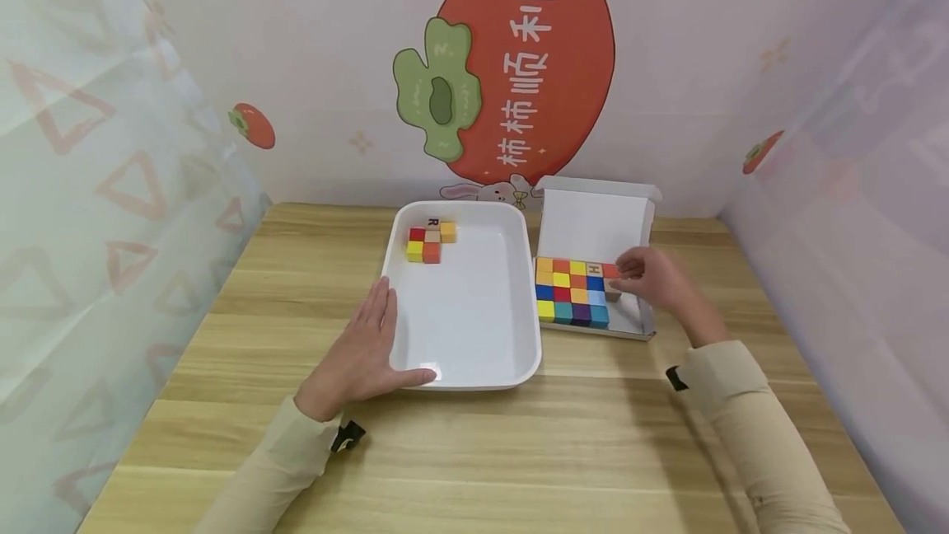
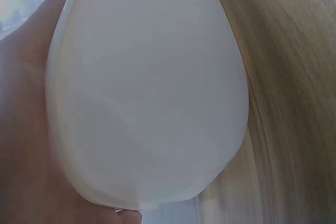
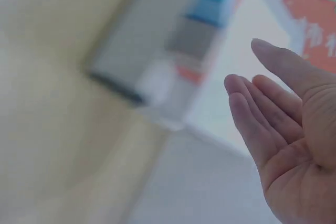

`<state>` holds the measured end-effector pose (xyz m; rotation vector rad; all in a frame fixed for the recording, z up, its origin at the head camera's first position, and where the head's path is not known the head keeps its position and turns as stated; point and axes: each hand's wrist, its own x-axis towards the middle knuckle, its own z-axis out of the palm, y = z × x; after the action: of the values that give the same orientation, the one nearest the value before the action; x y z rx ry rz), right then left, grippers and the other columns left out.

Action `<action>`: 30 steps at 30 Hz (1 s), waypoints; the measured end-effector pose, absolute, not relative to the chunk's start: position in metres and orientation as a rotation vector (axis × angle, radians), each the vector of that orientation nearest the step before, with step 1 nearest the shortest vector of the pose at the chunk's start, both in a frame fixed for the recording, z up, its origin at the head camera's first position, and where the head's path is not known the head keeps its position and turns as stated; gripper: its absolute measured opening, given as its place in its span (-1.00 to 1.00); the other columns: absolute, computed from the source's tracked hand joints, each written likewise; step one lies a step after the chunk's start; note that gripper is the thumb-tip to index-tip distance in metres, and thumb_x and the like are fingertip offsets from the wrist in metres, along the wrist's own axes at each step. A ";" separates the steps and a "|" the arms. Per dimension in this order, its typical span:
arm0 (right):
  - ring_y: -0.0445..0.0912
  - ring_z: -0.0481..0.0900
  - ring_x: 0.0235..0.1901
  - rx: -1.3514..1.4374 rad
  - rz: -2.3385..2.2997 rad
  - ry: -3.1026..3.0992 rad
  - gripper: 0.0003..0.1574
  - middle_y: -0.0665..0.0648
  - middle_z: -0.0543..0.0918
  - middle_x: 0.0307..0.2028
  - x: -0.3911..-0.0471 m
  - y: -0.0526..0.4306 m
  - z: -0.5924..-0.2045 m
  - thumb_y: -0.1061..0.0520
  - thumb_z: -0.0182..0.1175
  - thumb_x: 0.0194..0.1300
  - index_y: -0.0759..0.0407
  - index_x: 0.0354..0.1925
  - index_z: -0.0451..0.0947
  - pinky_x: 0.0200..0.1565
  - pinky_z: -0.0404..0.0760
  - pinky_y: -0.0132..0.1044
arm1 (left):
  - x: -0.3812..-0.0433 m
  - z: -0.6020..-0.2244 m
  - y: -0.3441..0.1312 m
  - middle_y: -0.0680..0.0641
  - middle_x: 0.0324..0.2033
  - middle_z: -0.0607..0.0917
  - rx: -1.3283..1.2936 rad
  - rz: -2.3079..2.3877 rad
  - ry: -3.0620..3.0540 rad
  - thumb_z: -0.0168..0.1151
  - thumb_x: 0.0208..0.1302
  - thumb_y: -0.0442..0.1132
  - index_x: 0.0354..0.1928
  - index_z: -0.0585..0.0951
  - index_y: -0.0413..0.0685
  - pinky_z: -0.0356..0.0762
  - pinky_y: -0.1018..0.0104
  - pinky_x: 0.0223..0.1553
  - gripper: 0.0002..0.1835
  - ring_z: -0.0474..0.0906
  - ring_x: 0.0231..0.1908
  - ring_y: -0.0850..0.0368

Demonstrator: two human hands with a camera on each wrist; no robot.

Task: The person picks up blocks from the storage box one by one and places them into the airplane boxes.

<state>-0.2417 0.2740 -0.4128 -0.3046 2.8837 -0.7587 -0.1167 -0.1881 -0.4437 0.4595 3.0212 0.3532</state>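
A white tray holds several coloured cubes in its far left corner, one a plain wood cube marked R. My left hand rests along the tray's left side, fingers straight and thumb over the near rim. The left wrist view shows the tray's outer wall close up beside that hand. Over the right side of a white cardboard box, my right hand hovers by a brown wooden cube. In the right wrist view its fingers are loosely bent, with nothing between them and the thumb.
Rows of coloured cubes fill the left part of the box, including a wood one marked H. The raised lid leans at the back. A printed wall borders the wooden table.
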 end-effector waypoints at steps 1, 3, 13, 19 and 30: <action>0.07 0.62 -0.09 -0.321 -0.732 2.895 -0.50 0.23 0.68 -0.08 -0.243 0.268 -0.407 0.02 0.36 0.20 0.23 0.05 0.57 0.01 0.65 0.02 | -0.117 -0.444 -0.189 -0.22 0.54 -0.29 0.457 0.348 3.019 -0.19 -0.25 0.81 0.51 -0.20 -0.25 -0.11 -0.06 0.53 0.52 -0.35 0.55 -0.12; 0.04 0.63 -0.09 -0.372 -0.698 2.897 -0.52 0.20 0.69 -0.08 -0.246 0.252 -0.396 0.03 0.35 0.21 0.19 0.06 0.59 0.01 0.66 0.00 | -0.117 -0.444 -0.189 -0.22 0.54 -0.30 0.456 0.337 3.018 -0.20 -0.25 0.81 0.51 -0.21 -0.25 -0.12 -0.05 0.53 0.52 -0.36 0.55 -0.11; -0.08 0.69 -0.11 -0.691 -0.775 2.775 -0.54 0.09 0.73 -0.08 -0.266 0.148 -0.371 0.04 0.41 0.15 0.08 0.03 0.63 -0.06 0.72 -0.19 | -0.116 -0.445 -0.189 -0.21 0.54 -0.32 0.460 0.365 3.027 -0.16 -0.24 0.80 0.51 -0.19 -0.27 -0.12 -0.05 0.53 0.51 -0.35 0.55 -0.12; -0.12 0.66 -0.12 -0.834 -0.716 2.703 -0.54 0.04 0.71 -0.10 -0.285 0.088 -0.376 0.01 0.40 0.15 0.05 0.03 0.63 -0.04 0.70 -0.26 | -0.117 -0.446 -0.187 -0.19 0.54 -0.33 0.456 0.379 3.020 -0.16 -0.24 0.80 0.51 -0.20 -0.26 -0.11 -0.06 0.53 0.52 -0.36 0.55 -0.11; -0.05 0.55 -0.13 -0.797 -0.681 2.635 -0.53 0.07 0.67 -0.11 -0.315 0.018 -0.389 0.06 0.40 0.16 0.16 0.04 0.63 0.00 0.65 -0.23 | -0.117 -0.443 -0.190 -0.24 0.53 -0.29 0.480 0.352 3.027 -0.18 -0.22 0.80 0.51 -0.20 -0.28 -0.10 -0.04 0.53 0.51 -0.34 0.55 -0.13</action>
<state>-0.3150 0.0184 -0.3888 -0.7965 2.6346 -0.6811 -0.1170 -0.1901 -0.4435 0.4804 3.0274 0.3524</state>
